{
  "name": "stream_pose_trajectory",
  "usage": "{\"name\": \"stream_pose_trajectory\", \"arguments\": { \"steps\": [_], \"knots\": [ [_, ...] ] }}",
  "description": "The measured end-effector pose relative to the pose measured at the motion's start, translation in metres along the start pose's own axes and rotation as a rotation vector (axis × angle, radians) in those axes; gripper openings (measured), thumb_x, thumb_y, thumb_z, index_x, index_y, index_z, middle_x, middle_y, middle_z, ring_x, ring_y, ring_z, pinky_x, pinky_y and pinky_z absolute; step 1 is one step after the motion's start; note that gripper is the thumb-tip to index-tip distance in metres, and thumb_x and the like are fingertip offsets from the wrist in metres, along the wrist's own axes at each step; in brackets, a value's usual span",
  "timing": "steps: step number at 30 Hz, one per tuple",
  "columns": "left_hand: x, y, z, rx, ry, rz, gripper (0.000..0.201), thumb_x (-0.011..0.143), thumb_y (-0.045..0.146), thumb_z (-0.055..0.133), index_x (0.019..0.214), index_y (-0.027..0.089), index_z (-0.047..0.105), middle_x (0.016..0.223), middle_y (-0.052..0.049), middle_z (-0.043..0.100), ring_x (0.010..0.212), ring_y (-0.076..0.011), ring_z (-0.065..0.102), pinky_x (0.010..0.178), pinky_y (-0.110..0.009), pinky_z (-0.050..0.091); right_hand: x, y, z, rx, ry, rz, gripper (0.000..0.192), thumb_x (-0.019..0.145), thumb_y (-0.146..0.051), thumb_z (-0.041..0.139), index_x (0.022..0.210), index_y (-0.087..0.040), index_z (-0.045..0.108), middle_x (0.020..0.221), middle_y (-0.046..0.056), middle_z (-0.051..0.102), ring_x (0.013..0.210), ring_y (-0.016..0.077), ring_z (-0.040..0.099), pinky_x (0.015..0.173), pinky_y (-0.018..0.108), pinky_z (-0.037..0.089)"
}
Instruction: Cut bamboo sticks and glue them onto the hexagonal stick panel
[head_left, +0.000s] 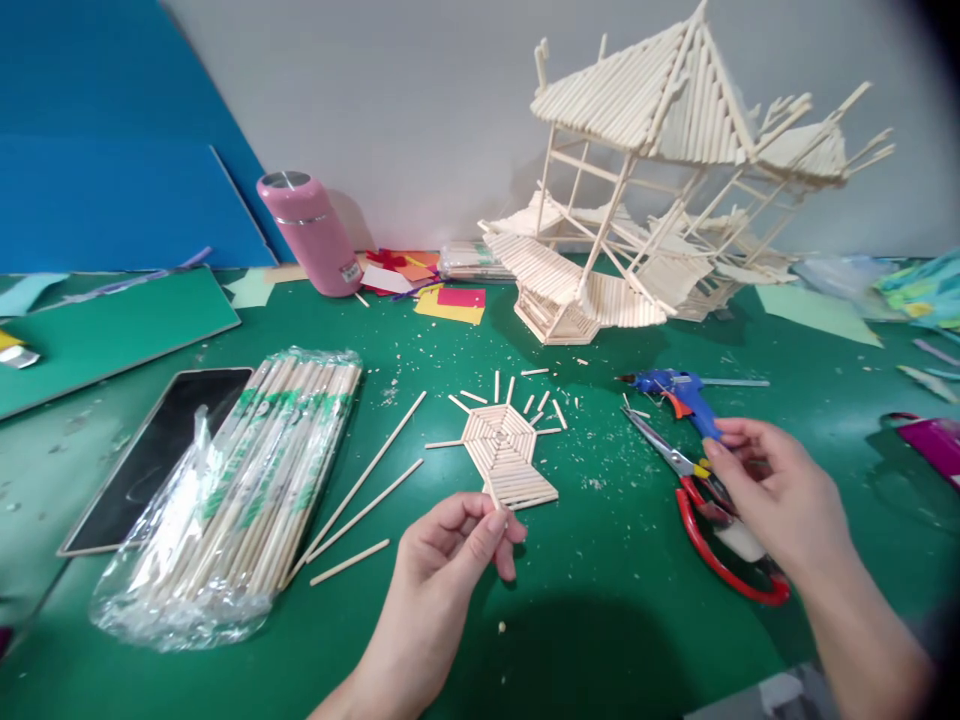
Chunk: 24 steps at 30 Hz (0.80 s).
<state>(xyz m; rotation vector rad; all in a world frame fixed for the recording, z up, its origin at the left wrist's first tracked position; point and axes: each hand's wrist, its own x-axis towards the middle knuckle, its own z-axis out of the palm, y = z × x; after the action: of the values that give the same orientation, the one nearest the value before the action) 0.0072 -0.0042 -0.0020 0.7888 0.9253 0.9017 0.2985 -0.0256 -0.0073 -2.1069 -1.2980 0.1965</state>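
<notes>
My left hand pinches the near edge of a small flat panel of glued wooden sticks, shaped like an octagon with a fan below, lying on the green table. My right hand reaches over the red-handled scissors, fingers curled loosely just above them and beside the blue glue gun. Short cut stick pieces lie scattered around the panel.
A plastic bag of long wooden sticks lies at left, partly on a dark tablet. Loose long sticks rest nearby. A pink bottle, coloured paper scraps and a tall stick pavilion model stand behind.
</notes>
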Motion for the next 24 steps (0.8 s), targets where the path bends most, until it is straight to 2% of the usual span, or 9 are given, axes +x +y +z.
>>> {"name": "stream_pose_trajectory", "arguments": {
  "steps": [4,8,12,15,18,19,21,24],
  "knots": [
    [0.003,0.007,-0.002,0.003,0.055,0.005,0.012,0.079,0.023,0.06,0.071,0.014,0.062,0.066,-0.001,0.065,0.052,-0.0069,0.051,0.057,-0.021,0.039,-0.009,0.028,-0.02,-0.108,-0.136,0.017,0.036,0.074,-0.047,0.054,0.097,-0.02,0.055,0.09,0.008,0.059,0.078,0.0227,0.059,0.061,0.034,0.049],
    [0.007,0.014,-0.008,-0.069,0.157,0.08,0.009,0.075,0.022,0.064,0.071,0.014,0.064,0.064,0.0,0.065,0.05,-0.0062,0.052,0.057,-0.02,0.04,-0.032,0.049,-0.03,-0.254,-0.345,-0.07,0.041,0.075,-0.044,0.05,0.109,-0.021,0.048,0.107,0.011,0.055,0.09,0.0263,0.059,0.07,0.036,0.05],
    [0.008,0.017,-0.011,-0.081,0.185,0.077,0.01,0.074,0.023,0.065,0.071,0.013,0.065,0.062,-0.001,0.066,0.049,-0.0063,0.052,0.055,-0.02,0.04,-0.037,0.063,-0.031,-0.413,-0.378,-0.081,0.044,0.072,-0.039,0.052,0.11,-0.018,0.043,0.106,0.016,0.054,0.089,0.0327,0.059,0.07,0.044,0.049],
    [0.007,0.015,-0.009,-0.077,0.168,0.053,0.01,0.074,0.022,0.064,0.071,0.013,0.065,0.062,-0.002,0.066,0.049,-0.0065,0.052,0.054,-0.019,0.039,-0.033,0.053,-0.028,-0.405,-0.364,-0.067,0.037,0.069,-0.038,0.051,0.102,-0.022,0.046,0.097,0.011,0.057,0.079,0.0312,0.061,0.063,0.043,0.05],
    [0.008,0.013,-0.009,-0.091,0.153,0.038,0.01,0.073,0.022,0.065,0.07,0.013,0.065,0.062,-0.001,0.066,0.049,-0.0062,0.052,0.054,-0.019,0.039,-0.032,0.027,-0.024,-0.222,-0.33,-0.087,0.032,0.073,-0.038,0.047,0.102,-0.025,0.046,0.086,0.006,0.056,0.071,0.0245,0.061,0.058,0.038,0.051],
    [0.008,0.012,-0.009,-0.096,0.148,0.032,0.01,0.073,0.022,0.065,0.07,0.013,0.065,0.062,-0.001,0.066,0.048,-0.0061,0.052,0.055,-0.019,0.04,-0.032,0.018,-0.021,-0.159,-0.314,-0.095,0.032,0.074,-0.036,0.048,0.103,-0.024,0.046,0.084,0.005,0.055,0.073,0.0228,0.061,0.062,0.036,0.051],
    [0.009,0.012,-0.009,-0.105,0.15,0.022,0.01,0.073,0.023,0.065,0.07,0.013,0.064,0.062,-0.001,0.066,0.049,-0.006,0.052,0.055,-0.019,0.039,-0.033,0.004,-0.015,-0.152,-0.305,-0.163,0.036,0.074,-0.034,0.05,0.107,-0.023,0.045,0.089,0.006,0.054,0.076,0.0209,0.06,0.07,0.035,0.05],
    [0.01,0.013,-0.011,-0.104,0.174,0.038,0.011,0.073,0.023,0.065,0.069,0.013,0.064,0.061,-0.001,0.065,0.05,-0.0057,0.052,0.055,-0.018,0.039,-0.037,-0.008,-0.005,-0.248,-0.378,-0.291,0.038,0.076,-0.039,0.05,0.109,-0.021,0.044,0.105,0.009,0.05,0.083,0.021,0.058,0.073,0.035,0.049]
  ]
}}
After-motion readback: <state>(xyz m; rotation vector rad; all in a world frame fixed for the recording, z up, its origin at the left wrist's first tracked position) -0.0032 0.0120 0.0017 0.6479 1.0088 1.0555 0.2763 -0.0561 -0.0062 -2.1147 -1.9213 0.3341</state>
